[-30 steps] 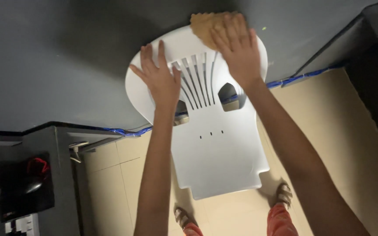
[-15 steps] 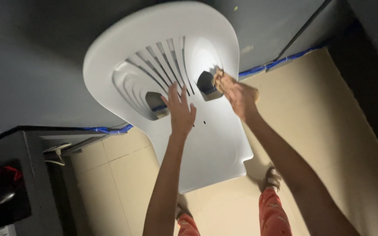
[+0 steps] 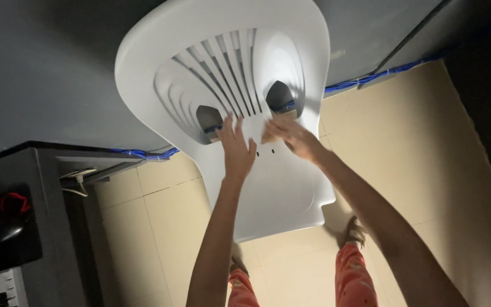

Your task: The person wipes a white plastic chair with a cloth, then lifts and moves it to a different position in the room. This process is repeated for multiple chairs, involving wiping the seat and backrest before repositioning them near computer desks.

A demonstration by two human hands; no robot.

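A white plastic chair (image 3: 268, 199) with a slatted back stands in front of me on the tiled floor. My left hand (image 3: 237, 149) lies flat on it with fingers spread, just below the slats where the back meets the seat. My right hand (image 3: 295, 139) presses a small tan cloth (image 3: 269, 135) against the same area, next to the right-hand opening in the back. The two hands are close together, almost touching. Most of the cloth is hidden under my fingers.
A dark grey wall (image 3: 52, 74) is behind the chair, with a blue cable (image 3: 370, 78) along its base. A dark cabinet (image 3: 12, 227) with a red object (image 3: 13, 202) stands at the left. Beige floor tiles (image 3: 427, 159), my orange trousers (image 3: 350, 278) and my sandalled foot (image 3: 354, 232) are below.
Both hands have slid from the top of the chair back down to the foot of the slats, the right one carrying the cloth. The chair fills more of the view.
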